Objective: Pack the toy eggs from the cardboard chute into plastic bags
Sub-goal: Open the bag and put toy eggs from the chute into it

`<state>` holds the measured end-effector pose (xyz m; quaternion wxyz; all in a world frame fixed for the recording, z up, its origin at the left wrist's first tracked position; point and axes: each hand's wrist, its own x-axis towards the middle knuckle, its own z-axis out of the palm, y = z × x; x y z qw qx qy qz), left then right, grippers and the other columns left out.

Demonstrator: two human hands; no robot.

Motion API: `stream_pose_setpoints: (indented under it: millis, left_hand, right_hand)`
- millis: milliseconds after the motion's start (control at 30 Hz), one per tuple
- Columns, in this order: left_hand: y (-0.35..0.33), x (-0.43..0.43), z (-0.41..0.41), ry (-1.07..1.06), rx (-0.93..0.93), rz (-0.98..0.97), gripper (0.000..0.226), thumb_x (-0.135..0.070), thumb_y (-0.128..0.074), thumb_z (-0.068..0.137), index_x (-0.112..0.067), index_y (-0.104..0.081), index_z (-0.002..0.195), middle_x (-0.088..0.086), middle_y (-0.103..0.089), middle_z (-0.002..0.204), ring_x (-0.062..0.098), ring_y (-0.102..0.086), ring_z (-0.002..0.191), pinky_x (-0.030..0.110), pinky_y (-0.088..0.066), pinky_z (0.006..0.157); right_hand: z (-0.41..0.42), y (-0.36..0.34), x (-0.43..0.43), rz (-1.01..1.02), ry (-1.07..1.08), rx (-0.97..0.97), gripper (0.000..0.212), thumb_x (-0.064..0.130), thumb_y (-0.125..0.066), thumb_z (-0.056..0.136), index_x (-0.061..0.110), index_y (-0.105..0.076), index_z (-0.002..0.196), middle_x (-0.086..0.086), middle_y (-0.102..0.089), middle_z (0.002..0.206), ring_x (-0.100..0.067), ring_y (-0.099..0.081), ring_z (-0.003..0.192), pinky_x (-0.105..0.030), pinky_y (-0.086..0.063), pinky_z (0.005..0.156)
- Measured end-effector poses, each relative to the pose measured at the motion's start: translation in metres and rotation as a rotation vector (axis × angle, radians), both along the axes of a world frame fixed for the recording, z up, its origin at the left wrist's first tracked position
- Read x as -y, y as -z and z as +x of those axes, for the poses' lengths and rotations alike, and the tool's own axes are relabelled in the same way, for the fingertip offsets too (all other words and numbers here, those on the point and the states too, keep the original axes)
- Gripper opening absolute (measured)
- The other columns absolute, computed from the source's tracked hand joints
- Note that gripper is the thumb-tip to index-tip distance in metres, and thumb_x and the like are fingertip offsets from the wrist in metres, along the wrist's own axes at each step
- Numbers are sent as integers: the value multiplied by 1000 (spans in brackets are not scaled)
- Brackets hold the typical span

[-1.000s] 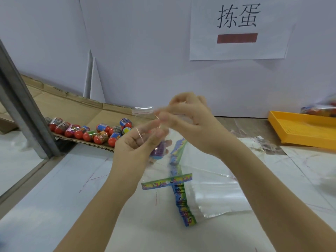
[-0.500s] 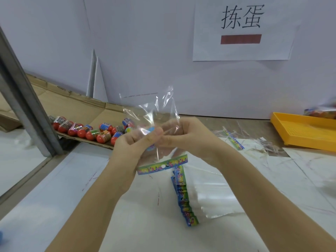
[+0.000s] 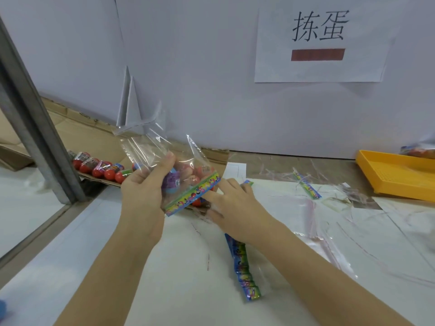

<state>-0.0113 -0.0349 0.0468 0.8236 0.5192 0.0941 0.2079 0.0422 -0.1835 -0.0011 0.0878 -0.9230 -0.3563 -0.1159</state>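
Where the table (image 3: 70,255) lies nearest the person, a stack of spare bags (image 3: 242,267) fans out by its printed headers, probably kept close so the next one is easy to take. Just beyond it the right hand (image 3: 235,210) reaches forward low, fingers loosely spread and mostly straight. Their tips go under the bag's coloured strip, so I cannot tell whether they touch an egg. The left hand (image 3: 141,191) pinches the plastic bag (image 3: 150,147) with its thumb on the front film. It holds the bag mouth up and header down beside the chute's end, seemingly so eggs drop straight in. A purple egg (image 3: 173,182) and red ones show through the film, inside or behind I cannot say. Farther left, toy eggs (image 3: 101,168) line the lip of the cardboard chute (image 3: 58,128), which slopes to feed them down. A yellow tray (image 3: 400,175) waits far right, likely for filled bags.
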Motion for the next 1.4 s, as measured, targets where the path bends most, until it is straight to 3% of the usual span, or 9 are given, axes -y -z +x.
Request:
stream_pose_setpoints:
  millis: [167, 233, 400, 500, 667, 767, 967, 1167, 1400]
  left_hand:
    - [4, 4, 1, 65, 12, 13, 23, -30, -75, 64, -12, -74, 79, 8, -76, 81, 21, -74, 75, 28, -59, 58]
    - [4, 4, 2, 50, -11, 6, 34, -32, -78, 59, -11, -71, 84, 9, -76, 79, 22, -75, 75, 29, -58, 55]
    - [3, 4, 3, 33, 27, 34, 37, -32, -79, 57, -15, -67, 88, 3, -76, 80, 16, -74, 73, 26, -57, 54]
    - [6, 8, -1, 71, 17, 188, 56, -36, -85, 40, -21, -69, 91, 4, -76, 84, 19, -74, 74, 29, -58, 56]
    - [13, 26, -10, 173, 49, 511, 69, -27, -90, 42, -34, -64, 105, -12, -74, 86, 8, -72, 74, 18, -54, 53]
    - [14, 32, -13, 230, 80, 587, 75, -19, -88, 48, -22, -60, 117, -3, -75, 89, 9, -73, 79, 17, -53, 54]
    - [16, 29, -14, 267, 116, 628, 69, -22, -89, 50, -32, -61, 113, -7, -75, 95, 12, -73, 86, 21, -57, 61]
    - [16, 30, -14, 256, 162, 632, 65, -28, -88, 48, -56, -63, 101, -12, -73, 94, 8, -72, 84, 18, -56, 62]
    - [12, 31, -14, 240, 184, 589, 60, -8, -86, 66, -32, -62, 115, -3, -76, 93, 14, -73, 75, 19, -53, 52]
  right_hand:
    - [2, -8, 2, 129, -40, 1, 9, 27, -53, 92, 19, -53, 96, 3, -51, 98, -16, -41, 92, -29, -28, 84]
    - [1, -8, 0, 119, -84, -25, 17, 25, -53, 93, 19, -48, 78, 5, -48, 81, -15, -40, 77, -27, -25, 74]
    - [12, -19, 15, 575, -27, -246, 23, 17, -63, 88, 37, -54, 94, 14, -45, 92, -3, -44, 78, -14, -34, 73]
    - [19, -43, 30, 957, 118, -305, 30, 15, -63, 90, 21, -62, 119, 6, -53, 94, 5, -51, 74, -3, -38, 71]
    - [5, -97, 49, 1331, -135, -394, 27, 21, -72, 83, 25, -54, 101, 8, -66, 75, -9, -64, 68, -21, -50, 66]
    - [-11, -115, 51, 1151, -240, -251, 11, 27, -64, 83, 30, -62, 94, 14, -69, 74, -4, -60, 68, -18, -46, 64]
    - [-22, -115, 52, 625, -113, -145, 27, 40, -63, 83, 46, -54, 108, 23, -61, 89, 0, -54, 86, -23, -39, 89]
    - [-23, -114, 52, 467, -37, -50, 6, 46, -60, 85, 51, -58, 88, 28, -63, 89, -1, -47, 98, -14, -15, 92]
    - [-19, -108, 49, 510, 1, -123, 30, 73, -50, 79, 51, -64, 93, 27, -38, 108, -2, -28, 110, -9, -11, 94]
